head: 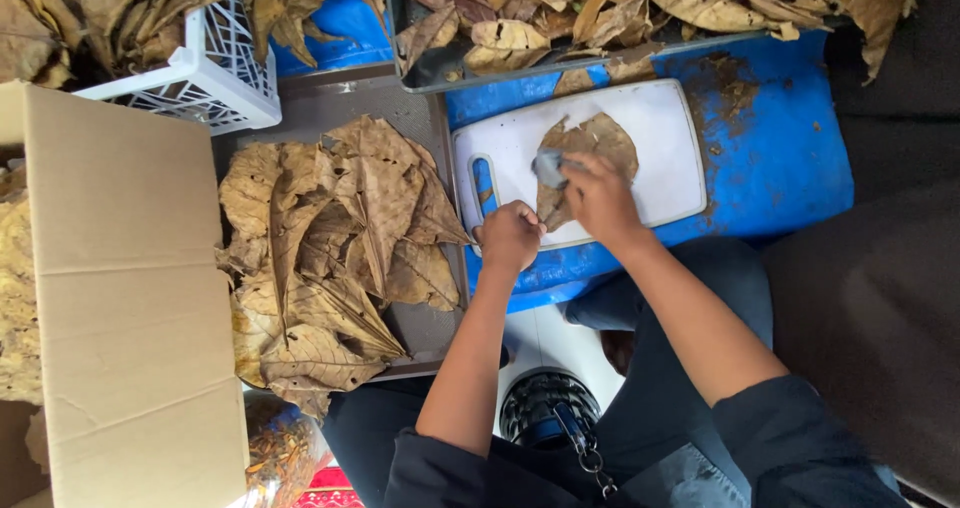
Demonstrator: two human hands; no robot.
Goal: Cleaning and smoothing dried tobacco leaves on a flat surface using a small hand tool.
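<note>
The right hand (600, 196) is closed around a small grey cloth pad (548, 166) and presses it onto a large dry brown leaf (590, 153) lying flat on the white rectangular plastic cutting board (665, 138). The hand hides the near half of the leaf; only the grey pad's upper end shows past the fingers. The left hand (510, 236) is clenched in a fist at the board's near-left corner, beside the board's handle slot; whether it pins the leaf's stem or holds nothing cannot be made out.

The board rests on a blue plastic surface (780, 158) with brown crumbs on it. The board's right portion is bare white, and blue surface shows beyond its right edge.

Left of the board, a loose pile of dry brown leaves (340, 238) lies on a dark grey tray (400, 103), reaching close to the left hand. A brown cardboard box flap (130, 268) covers the far left; the box contents are mostly hidden. A white lattice plastic basket (215, 63) of leaves is cut off at the top edge. A dark tray of further leaves (560, 18) runs along the top, also cut off. A dark round object (548, 408) between the person's legs is hard to identify.
</note>
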